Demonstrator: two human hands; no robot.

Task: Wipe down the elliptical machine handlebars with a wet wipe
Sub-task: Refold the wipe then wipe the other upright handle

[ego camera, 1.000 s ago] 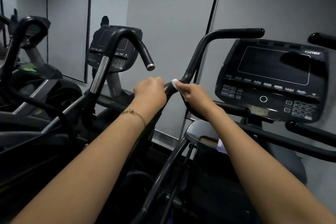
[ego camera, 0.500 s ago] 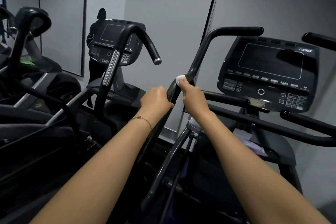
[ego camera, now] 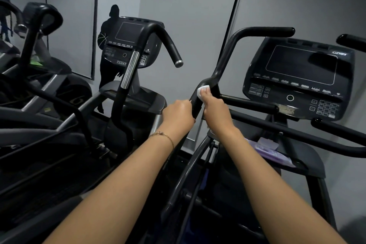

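I am clamping my left hand (ego camera: 178, 112) round the handlebar (ego camera: 223, 61), left of the console (ego camera: 297, 77). My right hand (ego camera: 214, 111) is pinching the wet wipe (ego camera: 202, 90) against the bar's bend, with my far fingers probably wrapping behind it. The small wipe is risking bunching or slipping at the bend and skipping patches. Compared with a second ago, it is sitting higher up the bar.

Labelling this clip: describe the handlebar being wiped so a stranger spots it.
Find the big console at right. Left of it a black handlebar rises, bending right. Only it carries a white wipe under the right hand, left hand gripping alongside.
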